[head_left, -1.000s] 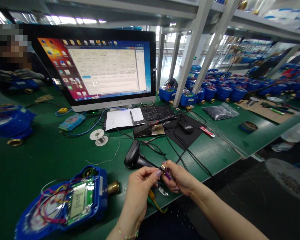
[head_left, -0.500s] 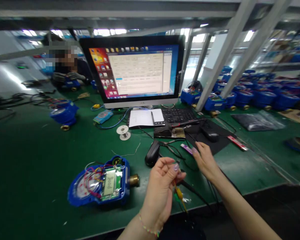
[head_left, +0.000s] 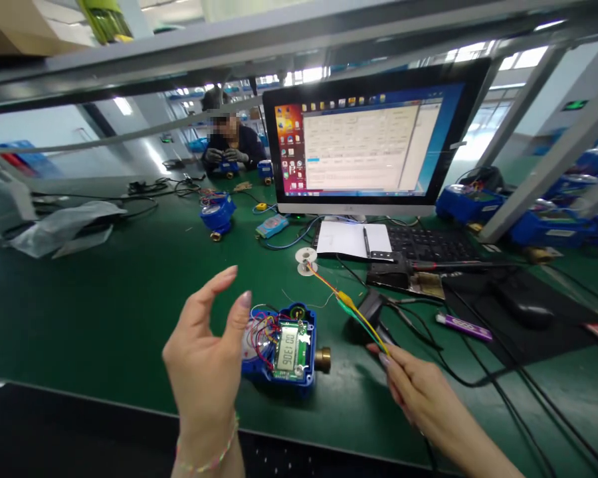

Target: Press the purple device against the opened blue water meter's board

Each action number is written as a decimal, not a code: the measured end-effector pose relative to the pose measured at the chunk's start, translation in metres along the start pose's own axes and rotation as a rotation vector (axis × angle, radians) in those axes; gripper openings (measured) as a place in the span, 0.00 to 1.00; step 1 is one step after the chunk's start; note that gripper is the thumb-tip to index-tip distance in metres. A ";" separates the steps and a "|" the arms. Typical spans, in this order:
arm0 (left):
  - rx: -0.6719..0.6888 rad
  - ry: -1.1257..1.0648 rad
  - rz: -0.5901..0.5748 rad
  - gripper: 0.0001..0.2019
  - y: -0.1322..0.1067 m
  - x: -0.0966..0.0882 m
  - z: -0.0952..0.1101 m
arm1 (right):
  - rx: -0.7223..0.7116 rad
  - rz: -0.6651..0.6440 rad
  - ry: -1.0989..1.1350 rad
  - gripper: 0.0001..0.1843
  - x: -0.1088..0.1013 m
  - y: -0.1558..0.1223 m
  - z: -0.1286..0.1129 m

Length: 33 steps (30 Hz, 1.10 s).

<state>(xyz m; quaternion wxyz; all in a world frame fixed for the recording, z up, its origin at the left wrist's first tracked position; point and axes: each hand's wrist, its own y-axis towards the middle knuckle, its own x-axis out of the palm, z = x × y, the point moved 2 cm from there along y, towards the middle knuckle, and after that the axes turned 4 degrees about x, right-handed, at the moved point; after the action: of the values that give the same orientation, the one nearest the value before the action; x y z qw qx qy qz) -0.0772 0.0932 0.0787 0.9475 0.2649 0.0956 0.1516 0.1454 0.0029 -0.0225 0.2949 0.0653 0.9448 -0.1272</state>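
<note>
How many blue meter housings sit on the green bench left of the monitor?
3: opened blue meter housing by the left hand; one mid-bench; one at a co-worker's hands. More behind may be hidden.

We're in an electronics assembly shop, factory floor: long green-matted counter [head_left: 104,292] w/ metal shelf frame overhead, blue meters [head_left: 553,226] lined up in rows, one meter [head_left: 284,345] opened w/ wiring showing, test PC monitor [head_left: 373,146], cables everywhere, another person [head_left: 229,143] at work across from us.

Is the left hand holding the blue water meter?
No, the left hand is open and raised in front of the blue water meter, holding nothing.
</note>
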 end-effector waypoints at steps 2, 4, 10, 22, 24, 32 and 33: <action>0.029 0.118 0.046 0.13 0.001 -0.013 -0.014 | -0.007 0.085 -0.315 0.20 0.000 0.015 -0.009; 0.004 0.173 0.024 0.12 -0.001 -0.020 -0.028 | 0.028 0.129 -0.609 0.17 0.008 0.024 -0.017; -0.055 0.249 -0.102 0.12 -0.005 -0.025 -0.056 | -0.078 0.113 -0.935 0.16 0.045 0.035 -0.029; -0.113 0.197 -0.235 0.12 -0.001 -0.030 -0.074 | -0.311 0.373 -0.949 0.11 0.032 0.020 -0.026; -0.108 0.217 -0.340 0.12 0.003 -0.026 -0.071 | -0.407 0.476 -0.901 0.13 0.021 0.016 -0.030; -0.120 0.316 -0.445 0.18 0.016 -0.019 -0.057 | -0.158 0.625 -0.767 0.11 -0.049 0.021 -0.023; -0.112 0.320 -0.434 0.18 0.015 -0.018 -0.059 | -0.049 0.617 -0.789 0.10 -0.059 0.025 -0.014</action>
<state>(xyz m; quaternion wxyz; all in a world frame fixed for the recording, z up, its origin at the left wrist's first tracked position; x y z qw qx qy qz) -0.1133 0.1272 0.0395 0.9438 0.1579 0.2901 -0.0100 0.1908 0.0277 0.0179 0.6551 0.2815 0.7006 -0.0271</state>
